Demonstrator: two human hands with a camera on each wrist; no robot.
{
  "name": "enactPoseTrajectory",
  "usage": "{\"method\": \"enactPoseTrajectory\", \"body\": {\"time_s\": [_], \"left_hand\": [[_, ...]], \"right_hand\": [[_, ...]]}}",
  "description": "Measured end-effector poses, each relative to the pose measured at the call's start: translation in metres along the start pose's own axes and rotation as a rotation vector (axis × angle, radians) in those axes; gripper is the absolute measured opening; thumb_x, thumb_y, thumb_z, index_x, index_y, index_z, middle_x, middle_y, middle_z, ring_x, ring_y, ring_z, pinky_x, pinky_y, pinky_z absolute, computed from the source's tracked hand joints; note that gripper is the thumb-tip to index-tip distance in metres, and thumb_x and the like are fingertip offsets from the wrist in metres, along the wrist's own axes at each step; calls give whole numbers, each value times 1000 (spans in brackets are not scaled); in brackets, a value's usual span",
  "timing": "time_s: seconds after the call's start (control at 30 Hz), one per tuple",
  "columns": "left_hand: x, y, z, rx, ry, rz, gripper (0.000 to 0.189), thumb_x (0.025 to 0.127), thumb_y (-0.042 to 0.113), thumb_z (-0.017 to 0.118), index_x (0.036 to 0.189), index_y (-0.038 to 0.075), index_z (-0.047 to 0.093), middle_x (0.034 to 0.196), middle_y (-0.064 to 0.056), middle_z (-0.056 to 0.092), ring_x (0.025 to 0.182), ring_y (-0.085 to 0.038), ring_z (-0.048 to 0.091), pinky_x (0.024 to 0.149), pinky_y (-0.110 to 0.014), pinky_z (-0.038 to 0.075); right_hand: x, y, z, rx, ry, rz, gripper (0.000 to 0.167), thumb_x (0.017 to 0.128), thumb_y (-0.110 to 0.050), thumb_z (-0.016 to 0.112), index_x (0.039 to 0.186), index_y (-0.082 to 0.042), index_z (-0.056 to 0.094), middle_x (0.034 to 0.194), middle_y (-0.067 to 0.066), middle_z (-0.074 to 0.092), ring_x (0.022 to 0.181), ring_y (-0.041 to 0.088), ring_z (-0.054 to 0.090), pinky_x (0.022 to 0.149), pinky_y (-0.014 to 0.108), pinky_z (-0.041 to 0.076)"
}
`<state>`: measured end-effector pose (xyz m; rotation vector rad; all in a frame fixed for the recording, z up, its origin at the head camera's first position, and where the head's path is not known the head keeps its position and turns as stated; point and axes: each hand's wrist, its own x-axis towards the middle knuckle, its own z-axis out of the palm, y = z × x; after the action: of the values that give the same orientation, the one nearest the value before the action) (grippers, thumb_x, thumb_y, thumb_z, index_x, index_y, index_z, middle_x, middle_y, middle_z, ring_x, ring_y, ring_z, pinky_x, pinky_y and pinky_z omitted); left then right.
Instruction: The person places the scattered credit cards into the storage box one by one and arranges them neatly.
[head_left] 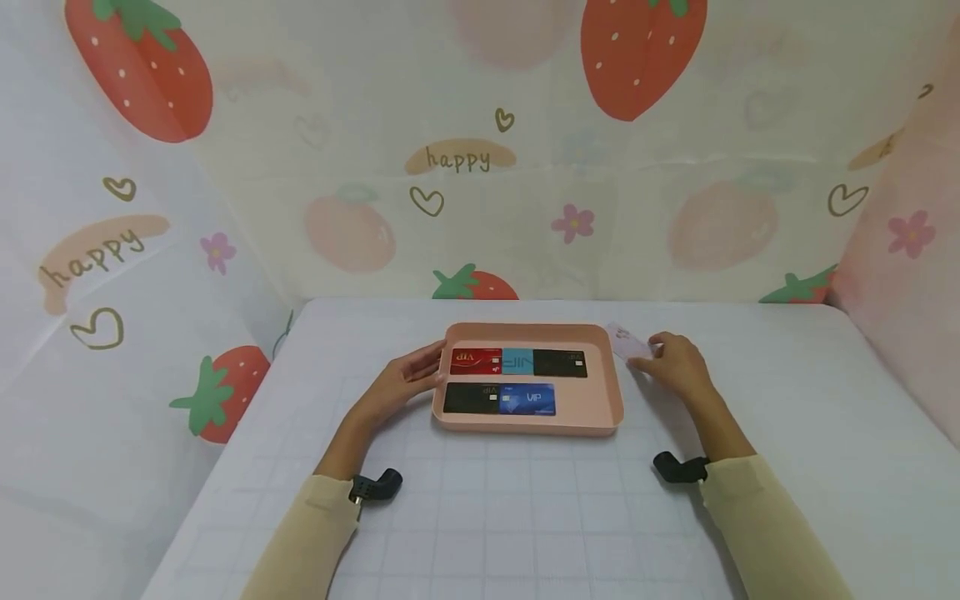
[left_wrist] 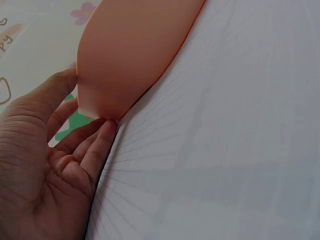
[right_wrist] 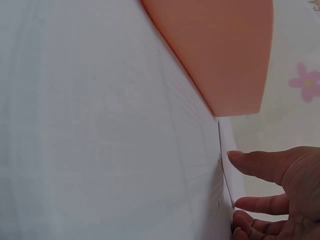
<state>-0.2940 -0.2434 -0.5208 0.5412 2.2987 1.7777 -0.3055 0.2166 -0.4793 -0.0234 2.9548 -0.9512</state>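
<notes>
A pink tray lies on the table with two rows of VIP cards inside. In its upper row are a red card, a light blue card and a dark card; below them lie another dark card and a blue card. My left hand holds the tray's left end, thumb at the rim and a fingertip low at the corner in the left wrist view. Just outside the tray's right end, my right hand pinches a pale card with purplish print between thumb and forefinger.
A white tabletop with a faint grid carries the tray. Behind and beside it hang cloth walls printed with strawberries, flowers and "happy". A black camera mount sits on each wrist.
</notes>
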Motion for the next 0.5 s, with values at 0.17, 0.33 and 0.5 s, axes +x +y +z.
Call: {"method": "enactPoseTrajectory", "body": {"time_s": [0.17, 0.33, 0.5], "left_hand": [[-2, 1, 0, 3, -1, 2, 66, 98, 20, 70, 157, 15, 40, 160, -6, 41, 143, -25, 44, 112, -32, 41], [-4, 2, -1, 8, 7, 0, 66, 98, 19, 70, 157, 14, 41, 159, -8, 41, 143, -27, 44, 111, -32, 42], [-3, 2, 0, 5, 4, 0, 65, 98, 17, 70, 157, 15, 41, 159, -8, 41, 143, -28, 45, 111, -32, 42]], "right_hand": [[3, -1, 4, -39, -12, 47, 65, 93, -32, 72, 135, 12, 51, 118, 31, 58, 101, 40, 55, 86, 52, 48], [9, -5, 3, -79, -41, 55, 71, 91, -38, 74, 135, 12, 49, 124, 34, 57, 105, 41, 55, 88, 54, 49], [14, -5, 0, -109, -59, 70, 72, 90, -40, 75, 134, 11, 49, 127, 33, 57, 103, 40, 56, 85, 52, 49]]}}
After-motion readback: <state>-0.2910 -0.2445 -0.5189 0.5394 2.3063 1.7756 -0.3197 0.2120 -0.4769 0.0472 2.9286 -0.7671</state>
